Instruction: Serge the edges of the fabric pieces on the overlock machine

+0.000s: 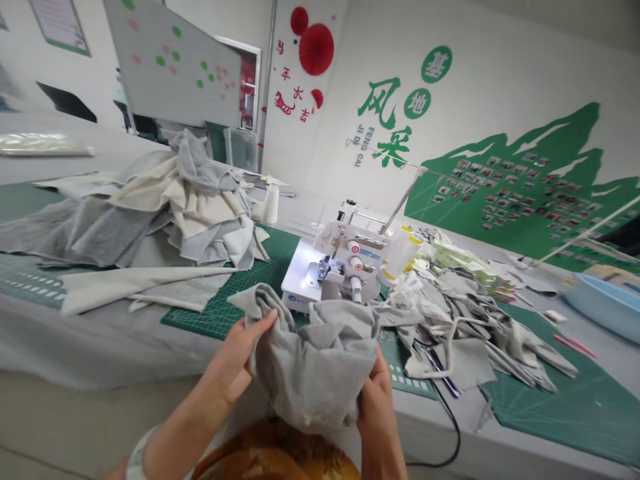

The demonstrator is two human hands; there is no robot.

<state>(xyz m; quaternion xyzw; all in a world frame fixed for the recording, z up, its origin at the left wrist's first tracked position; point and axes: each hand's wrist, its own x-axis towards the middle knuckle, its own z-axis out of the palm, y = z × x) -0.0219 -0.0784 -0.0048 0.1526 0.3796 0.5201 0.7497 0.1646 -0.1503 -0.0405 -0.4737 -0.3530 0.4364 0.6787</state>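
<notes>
A bunched grey cloth (315, 360) hangs between my two hands, in front of the table's near edge. My left hand (245, 350) grips its left side, with the thumb lying over the folds. At the right side my right hand (377, 383) is closed round the cloth, its fingertips partly hidden. Just beyond the cloth stands a white sewing machine (345, 260) with its lamp lit, and the cloth's upper edge overlaps the machine's lower front in view. White thread cones (400, 252) with yellow rims stand at the machine's right.
Grey and cream cloths (190, 207) are heaped at the left on green cutting mats (210, 320). More scraps (465, 320) lie at the right, near purple-handled scissors (443, 373), a pink tool (575, 345) and a blue basin (607, 307). A black cable (457, 433) hangs off the front edge.
</notes>
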